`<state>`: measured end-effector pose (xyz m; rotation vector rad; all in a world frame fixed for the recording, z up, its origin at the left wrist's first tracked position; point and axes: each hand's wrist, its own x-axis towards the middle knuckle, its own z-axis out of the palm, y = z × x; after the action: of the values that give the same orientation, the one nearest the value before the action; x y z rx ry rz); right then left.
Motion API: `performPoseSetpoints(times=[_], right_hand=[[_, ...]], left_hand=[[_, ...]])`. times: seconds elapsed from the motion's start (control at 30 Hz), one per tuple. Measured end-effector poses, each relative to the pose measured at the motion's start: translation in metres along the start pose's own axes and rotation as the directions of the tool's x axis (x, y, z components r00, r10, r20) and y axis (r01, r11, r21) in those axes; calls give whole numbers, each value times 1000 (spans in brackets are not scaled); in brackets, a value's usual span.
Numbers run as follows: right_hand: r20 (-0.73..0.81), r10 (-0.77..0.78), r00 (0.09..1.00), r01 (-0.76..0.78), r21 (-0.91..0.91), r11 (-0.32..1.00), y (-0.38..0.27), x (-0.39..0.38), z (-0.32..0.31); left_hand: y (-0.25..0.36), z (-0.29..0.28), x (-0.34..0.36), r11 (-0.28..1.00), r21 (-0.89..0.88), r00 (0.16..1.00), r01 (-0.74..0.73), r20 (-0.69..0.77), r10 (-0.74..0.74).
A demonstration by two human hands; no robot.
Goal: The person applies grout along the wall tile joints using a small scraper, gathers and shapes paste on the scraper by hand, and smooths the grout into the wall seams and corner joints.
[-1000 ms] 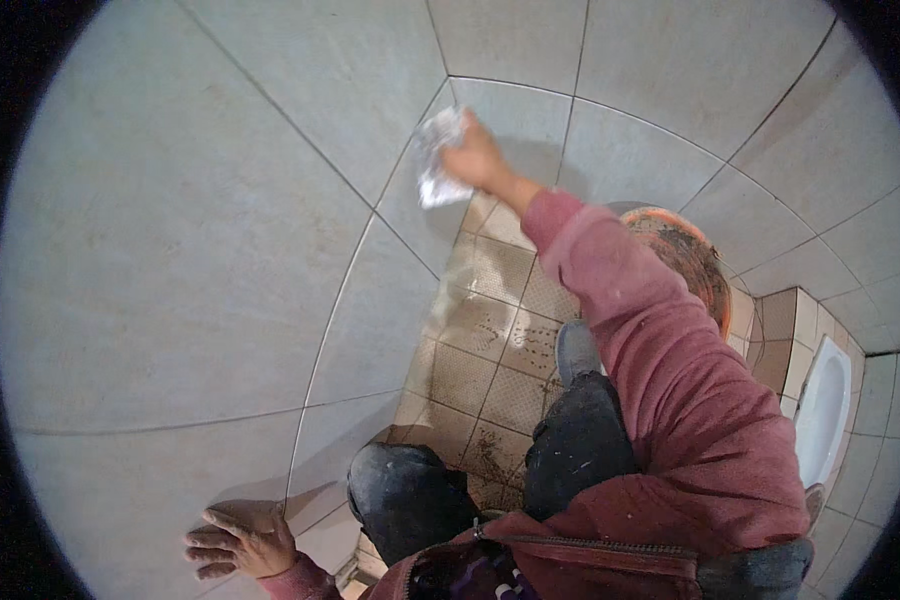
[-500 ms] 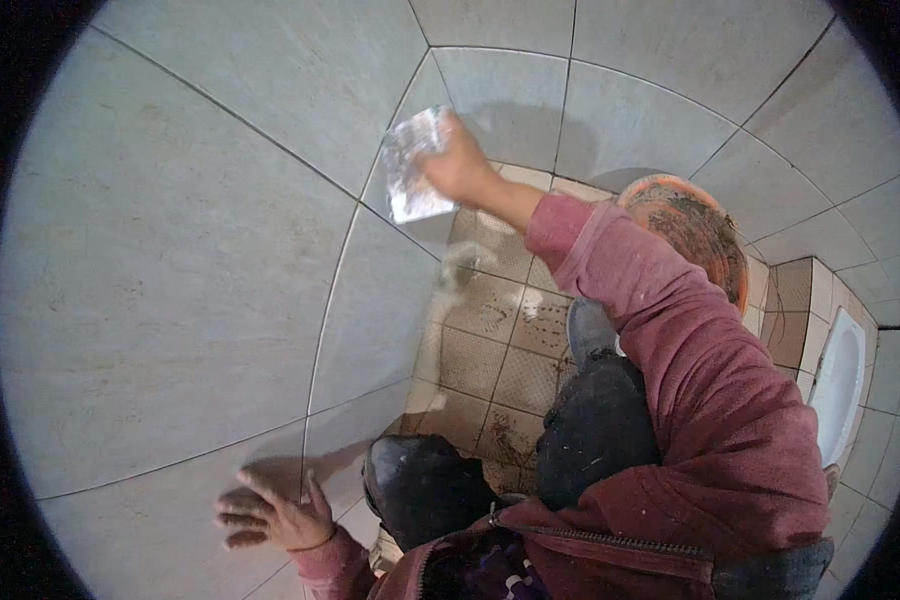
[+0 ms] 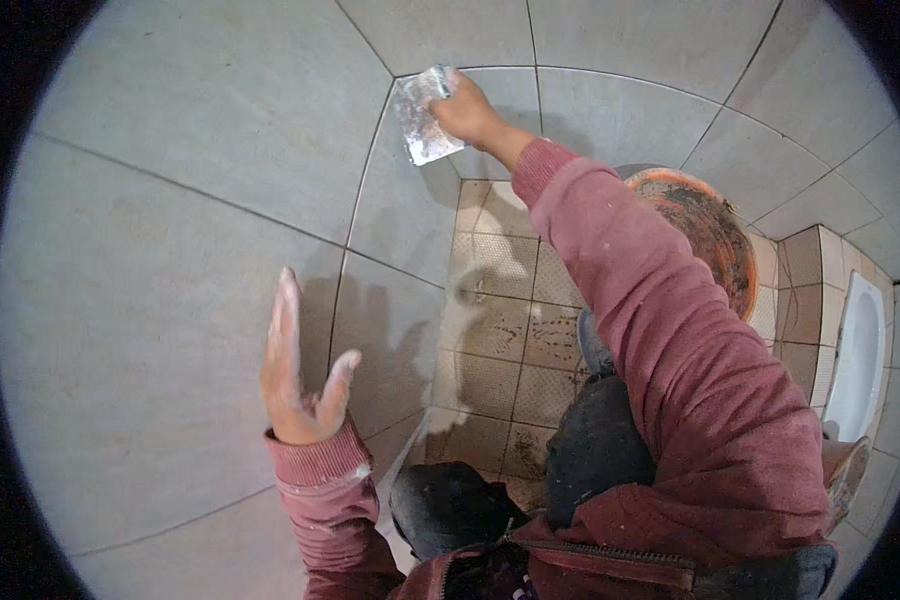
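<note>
My right hand [image 3: 464, 110] reaches far forward, its fingers closed on a flat, silvery, roughly rectangular piece [image 3: 422, 128] with smeared patches. Its exact kind does not show. That piece is at the grey tiled wall [image 3: 395, 180], by the corner where two walls meet; whether it touches the tile I cannot tell. My left hand [image 3: 305, 390] is raised beside the left wall [image 3: 170, 300], fingers stretched and thumb apart, with nothing in it. Whitish residue marks the fingers and the sleeve cuff.
An orange tub [image 3: 705, 235] with dark, dirty contents stands right of my right forearm. Beyond it is a tiled step [image 3: 805, 290] with a white basin-like fixture [image 3: 855, 360]. The beige tiled floor [image 3: 490, 325] has dark smudges. My dark-trousered knees [image 3: 450, 505] are close to the left wall.
My left hand has risen and moved forward along the wall, turning edge-on. The right hand still holds the silvery piece, now higher in view and nearer the corner's upper joint. The view has shifted slightly.
</note>
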<state>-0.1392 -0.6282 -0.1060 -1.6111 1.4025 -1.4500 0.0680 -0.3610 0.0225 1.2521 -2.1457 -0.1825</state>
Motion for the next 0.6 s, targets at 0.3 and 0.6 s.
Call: performPoseSetpoints(times=[0.3, 0.6], right_hand=[[239, 74, 968, -82, 26, 996, -6, 27, 2], [321, 49, 946, -46, -17, 999, -53, -72, -5]], left_hand=[[-9, 10, -8, 977, 199, 996, -78, 63, 67], [-1, 14, 7, 978, 187, 994, -89, 75, 76]])
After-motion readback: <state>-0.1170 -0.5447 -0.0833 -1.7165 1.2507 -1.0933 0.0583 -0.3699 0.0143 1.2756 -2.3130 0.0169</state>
